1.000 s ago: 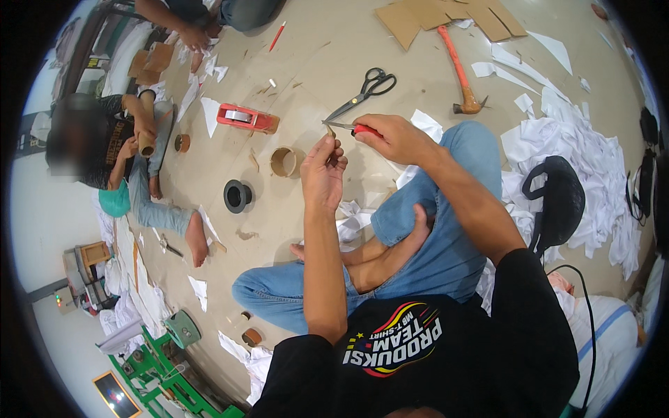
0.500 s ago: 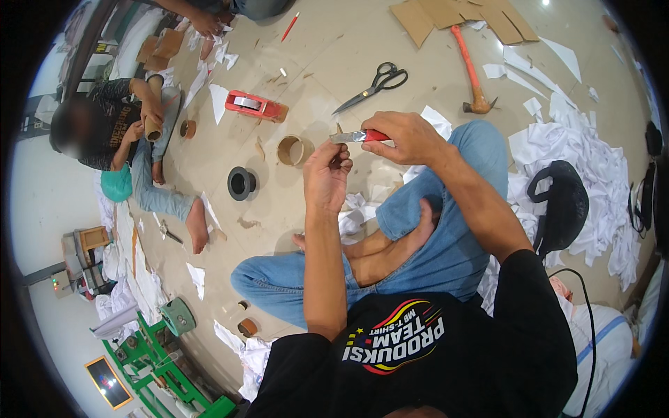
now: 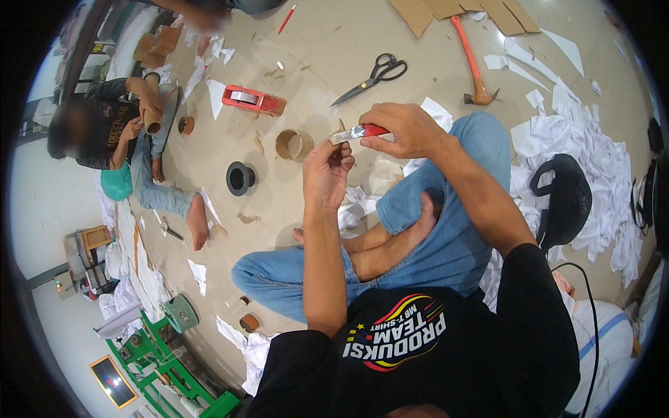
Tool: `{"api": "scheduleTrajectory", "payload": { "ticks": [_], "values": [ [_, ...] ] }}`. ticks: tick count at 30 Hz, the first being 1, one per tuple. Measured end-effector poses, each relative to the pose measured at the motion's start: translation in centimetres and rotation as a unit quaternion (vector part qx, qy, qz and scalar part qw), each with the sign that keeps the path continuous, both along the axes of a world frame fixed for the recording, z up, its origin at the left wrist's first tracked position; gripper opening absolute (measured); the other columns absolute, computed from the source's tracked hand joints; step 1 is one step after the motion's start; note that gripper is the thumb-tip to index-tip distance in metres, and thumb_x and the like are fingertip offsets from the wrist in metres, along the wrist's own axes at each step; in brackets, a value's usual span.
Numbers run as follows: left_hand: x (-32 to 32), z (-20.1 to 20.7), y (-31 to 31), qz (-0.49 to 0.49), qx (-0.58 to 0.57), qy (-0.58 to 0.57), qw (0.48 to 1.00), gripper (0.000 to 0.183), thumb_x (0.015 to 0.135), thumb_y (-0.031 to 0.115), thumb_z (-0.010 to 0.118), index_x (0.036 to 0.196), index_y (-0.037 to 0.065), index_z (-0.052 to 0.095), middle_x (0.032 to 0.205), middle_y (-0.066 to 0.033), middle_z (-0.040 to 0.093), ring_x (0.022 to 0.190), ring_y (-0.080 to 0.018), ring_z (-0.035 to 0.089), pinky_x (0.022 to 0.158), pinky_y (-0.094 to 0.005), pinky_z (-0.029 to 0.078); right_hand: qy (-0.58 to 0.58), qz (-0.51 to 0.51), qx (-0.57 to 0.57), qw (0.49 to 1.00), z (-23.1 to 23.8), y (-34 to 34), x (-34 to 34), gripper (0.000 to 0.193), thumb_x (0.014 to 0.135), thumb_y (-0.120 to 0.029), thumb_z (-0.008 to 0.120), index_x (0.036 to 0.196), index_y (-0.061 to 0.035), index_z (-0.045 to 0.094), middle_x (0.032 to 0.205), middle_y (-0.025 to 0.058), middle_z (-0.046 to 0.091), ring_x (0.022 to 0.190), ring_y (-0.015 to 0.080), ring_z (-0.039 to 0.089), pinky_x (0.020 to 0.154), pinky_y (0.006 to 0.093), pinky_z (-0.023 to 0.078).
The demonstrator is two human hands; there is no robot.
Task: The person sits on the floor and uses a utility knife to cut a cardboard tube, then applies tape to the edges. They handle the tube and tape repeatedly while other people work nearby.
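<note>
My right hand (image 3: 410, 131) is closed round the red handle of a box cutter (image 3: 357, 134), its metal end pointing left. Just below that end, my left hand (image 3: 325, 174) is raised with thumb and fingers pinched together. Whether they grip the blade or a small piece beside it cannot be made out. A short brown cardboard ring (image 3: 293, 145) lies on the floor to the left of my hands. Beyond them are black-handled scissors (image 3: 369, 83), and a red tape dispenser (image 3: 251, 99) sits further left.
An orange-handled hammer (image 3: 470, 59) lies beyond my right knee, near flat cardboard pieces (image 3: 446, 8). White scraps (image 3: 599, 181) and a black bag (image 3: 568, 202) are at the right. A dark spool (image 3: 240, 179) stands left. A co-worker (image 3: 125, 125) holds a cardboard tube (image 3: 152, 115).
Both my hands stay almost in place, with the box cutter still at my left fingertips. At the top left, another person's hand has moved and is blurred.
</note>
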State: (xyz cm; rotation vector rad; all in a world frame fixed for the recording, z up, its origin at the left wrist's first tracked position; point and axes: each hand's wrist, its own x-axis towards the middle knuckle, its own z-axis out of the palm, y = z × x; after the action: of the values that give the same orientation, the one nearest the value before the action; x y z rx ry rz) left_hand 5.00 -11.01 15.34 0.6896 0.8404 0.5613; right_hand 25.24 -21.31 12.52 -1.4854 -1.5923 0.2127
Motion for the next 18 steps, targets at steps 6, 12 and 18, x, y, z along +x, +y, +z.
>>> {"api": "scheduleTrajectory", "payload": {
  "ticks": [6,12,18],
  "values": [
    [-0.4,-0.3,0.1,-0.008,-0.006,-0.014,1.000,0.021,0.104,0.011,0.060,0.113,-0.005,0.070,0.089,-0.0088,0.069,0.078,-0.0147,0.063,0.069,-0.0296,0.052,-0.037,-0.004,0.009,0.999,0.1,0.1,0.0,0.030,0.089,-0.037,0.079,0.103,-0.0111,0.072,0.089,0.0038,0.070,0.082,0.0265,0.070,0.069,0.0406,0.055],
    [-0.5,0.1,-0.2,-0.014,0.012,-0.012,1.000,0.024,0.102,0.011,0.062,0.115,-0.007,0.070,0.087,-0.0078,0.069,0.076,-0.0143,0.062,0.068,-0.0294,0.048,-0.062,-0.019,0.025,0.998,0.6,0.1,-0.1,0.032,0.088,-0.043,0.080,0.096,-0.0129,0.072,0.079,0.0028,0.063,0.076,0.0254,0.067,0.064,0.0405,0.053],
    [-0.4,0.5,-0.5,-0.031,0.022,-0.013,0.999,0.022,0.099,0.010,0.065,0.111,-0.008,0.072,0.083,-0.0069,0.069,0.074,-0.0138,0.061,0.067,-0.0290,0.046,-0.090,-0.054,0.025,0.994,1.0,0.1,-0.4,0.037,0.086,-0.049,0.081,0.084,-0.0140,0.069,0.069,0.0015,0.058,0.066,0.0243,0.064,0.055,0.0403,0.050]
  ]
}}
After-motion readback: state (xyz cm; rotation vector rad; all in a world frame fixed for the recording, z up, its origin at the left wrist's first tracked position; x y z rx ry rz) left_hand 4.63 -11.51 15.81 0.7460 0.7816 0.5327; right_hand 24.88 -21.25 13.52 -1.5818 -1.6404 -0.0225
